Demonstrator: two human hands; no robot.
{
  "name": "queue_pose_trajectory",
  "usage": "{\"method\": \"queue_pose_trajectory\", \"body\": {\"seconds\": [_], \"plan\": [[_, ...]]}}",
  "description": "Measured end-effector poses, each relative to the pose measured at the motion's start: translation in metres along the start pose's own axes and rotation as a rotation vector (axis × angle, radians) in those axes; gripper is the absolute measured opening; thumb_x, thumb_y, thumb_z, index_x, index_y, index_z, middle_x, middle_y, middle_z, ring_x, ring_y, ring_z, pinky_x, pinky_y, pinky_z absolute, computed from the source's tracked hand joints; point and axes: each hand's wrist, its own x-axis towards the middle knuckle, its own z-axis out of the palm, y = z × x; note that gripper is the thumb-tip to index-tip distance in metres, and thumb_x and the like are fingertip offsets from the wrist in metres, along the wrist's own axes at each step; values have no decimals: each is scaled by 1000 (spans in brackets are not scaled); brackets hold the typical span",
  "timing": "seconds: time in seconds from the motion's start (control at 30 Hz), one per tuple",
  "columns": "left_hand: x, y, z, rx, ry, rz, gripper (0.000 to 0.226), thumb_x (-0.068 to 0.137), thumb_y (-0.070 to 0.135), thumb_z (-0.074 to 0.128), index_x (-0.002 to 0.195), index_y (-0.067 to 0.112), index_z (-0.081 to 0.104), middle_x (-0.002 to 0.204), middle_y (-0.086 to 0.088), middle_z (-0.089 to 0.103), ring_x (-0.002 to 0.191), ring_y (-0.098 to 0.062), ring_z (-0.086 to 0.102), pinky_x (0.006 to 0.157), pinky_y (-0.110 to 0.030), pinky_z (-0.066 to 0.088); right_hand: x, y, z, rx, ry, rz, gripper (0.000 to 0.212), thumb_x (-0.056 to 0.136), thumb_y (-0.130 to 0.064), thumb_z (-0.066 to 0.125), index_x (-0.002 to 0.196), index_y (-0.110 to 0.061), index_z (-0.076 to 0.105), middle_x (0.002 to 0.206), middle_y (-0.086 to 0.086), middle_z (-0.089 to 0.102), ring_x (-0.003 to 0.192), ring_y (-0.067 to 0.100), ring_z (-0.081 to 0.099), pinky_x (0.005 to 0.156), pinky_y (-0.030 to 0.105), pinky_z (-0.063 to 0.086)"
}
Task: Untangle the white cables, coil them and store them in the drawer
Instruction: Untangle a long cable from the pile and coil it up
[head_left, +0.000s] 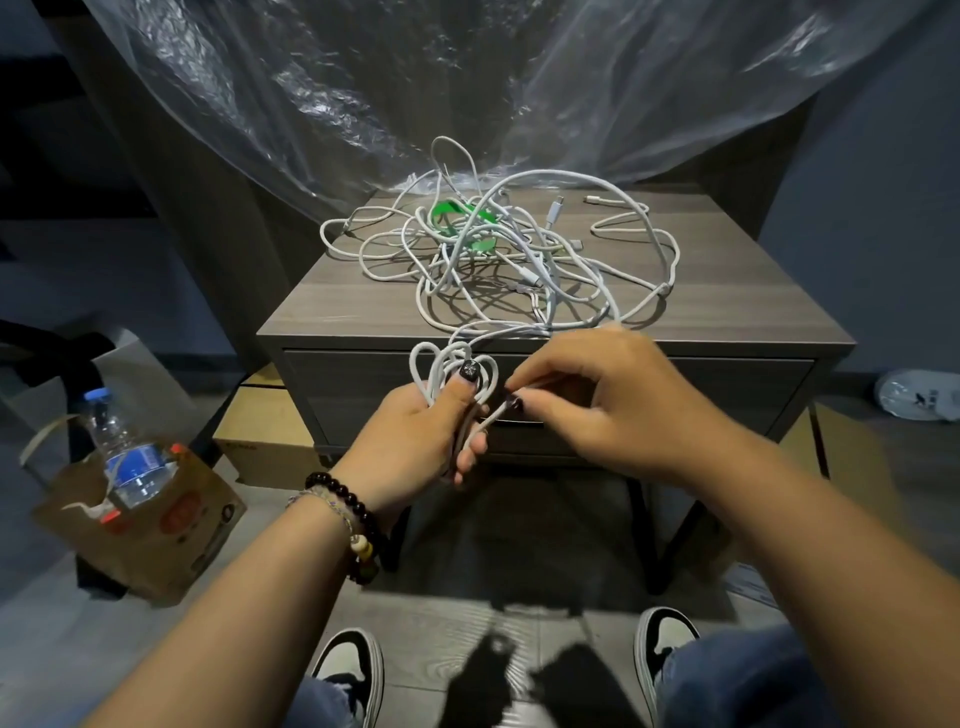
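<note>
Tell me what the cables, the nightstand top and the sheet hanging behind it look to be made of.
White cables: likely rubbery plastic sheathing, matt, bending in soft loops.
Nightstand top: probably wood-look laminate, grey-brown with printed-looking straight grain and a matt finish; could be veneer.
Sheet behind: thin clear plastic film, crinkled, glossy with bright glints, see-through.

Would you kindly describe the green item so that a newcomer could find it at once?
Start at the grey wooden nightstand with the closed drawer. On its top lies a tangle of white cables. The green item sits inside the far part of that tangle, the only brightly coloured thing there.
</note>
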Motion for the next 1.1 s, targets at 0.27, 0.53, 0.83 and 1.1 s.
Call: {"method": "queue_pose_trajectory", "body": {"seconds": [0.27, 0.53, 0.83, 1.1], "plan": [[-13, 8, -4, -255, -272, -97, 43, 87, 38, 44, 96, -2, 58, 68, -12, 65, 45, -12, 49, 38, -18, 41, 3, 10, 0, 14, 69, 83, 11, 79, -25, 71, 82, -17, 78, 72, -11, 67, 71, 5, 60, 66, 10, 41], [-15, -1, -2, -512, -383, -238, 36, 85, 22, 51, 107, -3, 62, 68, -5, 54, 54, -11, 57, 62, -34, 60, 0, 9, 11, -106, 151, -5, 13, 79, -27, 67, 78, -17, 76, 70, -5, 69, 67, 14, 61, 73, 31, 43], [-10, 14, -4, -449, -199, -167, 21, 90, 23, 47, 96, 4, 55, 52, 5, 33, 38, -3, 29, 34, -13, 30, -1, 12, 12, -280, 263, -6, 16, 84, -26, 65, 95, -17, 73, 100, 0, 63, 101, 22, 51, 86, 33, 34], [-10, 10, -4, -365, -28, -105, 24, 98, 21, 45, 100, 1, 58, 54, 3, 34, 39, -5, 30, 35, -14, 27, -1, 15, 24, -247, 230, 305, 74, 79, -25, 73, 144, -25, 37, 145, 11, 25, 132, 27, 28, 110, 50, 32]]}}
